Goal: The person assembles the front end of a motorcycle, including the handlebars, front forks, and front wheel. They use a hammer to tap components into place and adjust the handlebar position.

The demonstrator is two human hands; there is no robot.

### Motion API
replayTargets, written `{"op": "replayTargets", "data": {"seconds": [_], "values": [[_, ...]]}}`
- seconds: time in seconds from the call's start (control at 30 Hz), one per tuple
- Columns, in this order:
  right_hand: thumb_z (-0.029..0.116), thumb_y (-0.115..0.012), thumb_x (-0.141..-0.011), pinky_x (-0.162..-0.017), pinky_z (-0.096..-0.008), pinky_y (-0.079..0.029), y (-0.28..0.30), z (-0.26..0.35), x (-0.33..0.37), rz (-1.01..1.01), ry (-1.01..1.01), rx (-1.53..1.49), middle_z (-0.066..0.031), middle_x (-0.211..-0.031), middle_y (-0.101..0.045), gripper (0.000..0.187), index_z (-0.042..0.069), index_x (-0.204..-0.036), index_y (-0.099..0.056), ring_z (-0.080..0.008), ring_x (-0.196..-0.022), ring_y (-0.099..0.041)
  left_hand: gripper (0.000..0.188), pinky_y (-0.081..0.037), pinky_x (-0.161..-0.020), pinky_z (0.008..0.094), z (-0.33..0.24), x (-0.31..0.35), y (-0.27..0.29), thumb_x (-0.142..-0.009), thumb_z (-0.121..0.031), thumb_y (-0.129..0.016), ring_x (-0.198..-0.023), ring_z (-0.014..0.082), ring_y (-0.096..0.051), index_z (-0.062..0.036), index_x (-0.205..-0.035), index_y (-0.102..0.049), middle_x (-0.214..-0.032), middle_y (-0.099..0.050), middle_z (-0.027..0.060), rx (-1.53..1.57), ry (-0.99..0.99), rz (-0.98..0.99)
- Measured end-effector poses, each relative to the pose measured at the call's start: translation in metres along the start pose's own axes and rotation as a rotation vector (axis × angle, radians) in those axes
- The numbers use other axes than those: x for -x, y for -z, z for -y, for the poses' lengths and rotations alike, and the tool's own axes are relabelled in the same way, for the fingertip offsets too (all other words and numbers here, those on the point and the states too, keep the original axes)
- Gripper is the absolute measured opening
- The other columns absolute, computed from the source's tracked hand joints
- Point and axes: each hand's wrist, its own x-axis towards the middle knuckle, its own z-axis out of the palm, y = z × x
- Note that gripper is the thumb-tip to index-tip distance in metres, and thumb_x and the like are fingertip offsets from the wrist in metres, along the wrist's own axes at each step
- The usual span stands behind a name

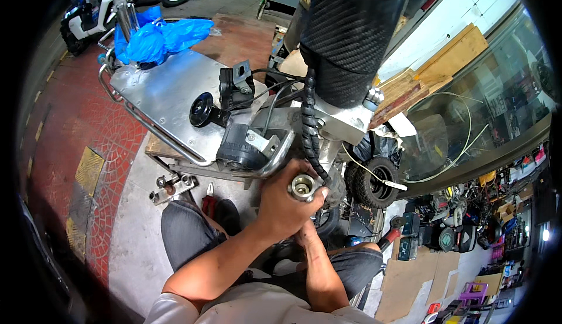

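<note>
My left hand (277, 200) is wrapped round a hollow, round metal fitting (302, 187), whose open end faces up. Just beneath it is my right hand (305, 234); its fingers are hidden behind the left hand, so what they touch does not show. A cable bundle in black spiral wrap (310, 128) runs down beside the fitting. Above stands a thick black carbon-patterned column (351, 37) on a silver metal block (345, 124). To the left, a black rounded housing with a metal bracket (241, 148) and a black disc-shaped part (202, 110) sit by the metal platform.
The silver platform (158, 84) has a tubular rail and a blue plastic bag (155, 40) on it. Red-handled pliers (209, 201) and a metal clamp-like part (170, 188) lie on the floor at left. At right are black tyres (379, 183) and a red-handled tool (391, 234).
</note>
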Motion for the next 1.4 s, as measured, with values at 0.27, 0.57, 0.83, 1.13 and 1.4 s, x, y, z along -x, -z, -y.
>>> {"op": "replayTargets", "data": {"seconds": [0.27,0.57,0.83,1.13,1.4], "values": [[0.064,-0.052,-0.101,-0.109,-0.0439,-0.046,-0.004,0.001,0.002,-0.045,0.051,0.02,-0.013,-0.146,-0.055,0.079,0.005,-0.153,-0.043,-0.0294,-0.133,-0.055,0.029,-0.056,-0.077,0.0332,-0.006,0.001,-0.002,-0.082,-0.009,-0.082,-0.085,0.0203,-0.073,-0.004,-0.105,-0.065,-0.091,-0.072,0.009,0.034,0.017,-0.032],[0.064,-0.053,-0.101,-0.111,-0.0438,-0.046,-0.009,0.002,0.001,0.005,0.111,-0.001,-0.0128,-0.146,-0.055,0.078,0.005,-0.152,-0.044,-0.0291,-0.133,-0.055,0.025,-0.052,-0.072,0.0298,0.001,0.002,-0.008,-0.085,-0.012,-0.079,-0.08,0.0095,-0.061,-0.0038,-0.098,-0.058,-0.086,-0.067,0.0052,0.078,-0.01,-0.015],[0.054,-0.051,-0.106,-0.09,-0.0352,-0.05,0.024,-0.031,-0.007,0.106,0.087,-0.031,-0.0078,-0.122,-0.066,0.06,0.001,-0.134,-0.058,-0.0199,-0.106,-0.063,0.063,-0.052,-0.089,0.031,-0.004,0.01,-0.003,-0.082,-0.015,-0.086,-0.099,0.0138,-0.06,-0.0007,-0.13,-0.049,-0.113,-0.064,0.0067,-0.252,0.19,-0.173],[0.064,-0.051,-0.102,-0.049,-0.024,-0.041,-0.003,0.008,0.011,0.106,0.078,0.145,-0.0086,-0.069,-0.065,0.065,0.002,-0.091,-0.066,-0.0114,-0.051,-0.056,0.047,-0.046,-0.051,0.0257,-0.015,0.005,0.013,-0.091,-0.045,-0.075,-0.066,0.0096,-0.06,-0.0017,-0.11,-0.075,-0.087,-0.069,0.0011,0.049,0.503,0.308],[0.069,-0.053,-0.098,-0.045,-0.0262,-0.041,-0.004,0.015,0.014,0.109,0.111,0.171,-0.0092,-0.066,-0.065,0.07,0.001,-0.089,-0.066,-0.0134,-0.049,-0.057,0.034,-0.046,-0.048,0.031,-0.002,0.011,0.006,-0.088,-0.033,-0.08,-0.055,0.0109,-0.048,-0.0087,-0.106,-0.064,-0.11,-0.068,0.0097,0.398,0.644,0.308]]}}
